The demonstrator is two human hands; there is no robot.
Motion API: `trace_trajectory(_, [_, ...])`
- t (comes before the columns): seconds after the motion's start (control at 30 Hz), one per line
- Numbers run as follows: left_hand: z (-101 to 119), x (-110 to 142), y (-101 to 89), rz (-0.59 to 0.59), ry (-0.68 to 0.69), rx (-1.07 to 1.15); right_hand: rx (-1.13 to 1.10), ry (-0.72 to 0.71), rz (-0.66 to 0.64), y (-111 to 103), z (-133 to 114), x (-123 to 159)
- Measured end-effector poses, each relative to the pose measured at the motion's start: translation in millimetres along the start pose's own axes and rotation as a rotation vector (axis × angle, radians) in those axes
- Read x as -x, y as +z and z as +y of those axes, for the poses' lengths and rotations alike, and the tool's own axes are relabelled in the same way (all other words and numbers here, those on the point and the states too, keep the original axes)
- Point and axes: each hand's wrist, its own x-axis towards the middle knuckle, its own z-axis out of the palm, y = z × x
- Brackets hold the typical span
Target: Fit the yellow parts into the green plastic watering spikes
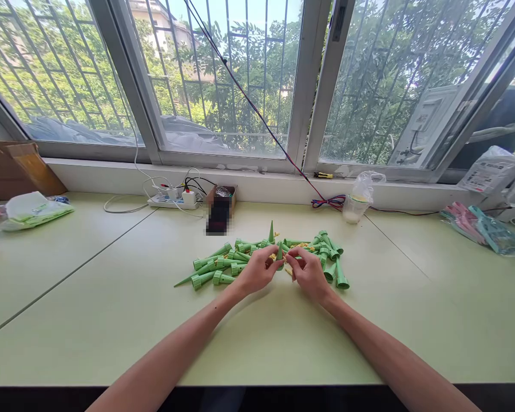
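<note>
My left hand (260, 270) is closed on a green plastic watering spike (280, 252), its pointed end up. Close beside it, my right hand (308, 274) pinches a small yellow-orange piece (285, 258) against the spike's side; the fingers partly hide it. Behind my hands, another green spike (272, 230) points upward. A loose heap of similar spikes (203, 279) lies to the left, and more green spikes (341, 276) lie to the right. Small yellow pieces (311, 248) are scattered among them.
At the back stand a power strip (171, 200) with cables, a small box (227, 197) with a blurred dark patch before it, and a plastic cup (354, 209) with a bag. Plastic packets (38, 210) lie left, bagged pink and teal items (483, 226) right. Windows rise behind.
</note>
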Motion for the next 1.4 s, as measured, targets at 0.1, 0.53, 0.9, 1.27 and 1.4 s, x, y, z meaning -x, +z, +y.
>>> trace_trajectory(0.1, [-2.8, 1.5, 3.2, 0.044, 0.070, -0.138, 0.002, 0.001, -0.001, -0.6, 0.3, 0.0])
trace_trajectory(0.53, [6.1, 8.4, 9.9, -0.001, 0.296, -0.321, 0.005, 0.000, 0.012, -2.3, 0.5, 0.2])
trace_trajectory(0.9, [7.3, 10.9, 11.3, -0.016, 0.277, -0.342, 0.013, 0.004, 0.009, -2.6, 0.5, 0.2])
trace_trajectory(1.27, [4.0, 9.4, 17.0, 0.082, 0.180, -0.212, 0.029, 0.021, 0.003, -2.3, 0.3, 0.4])
trace_trajectory(1.4, [6.1, 8.8, 17.6, 0.076, 0.008, -0.033, 0.022, 0.020, -0.001, -1.8, 0.3, 0.6])
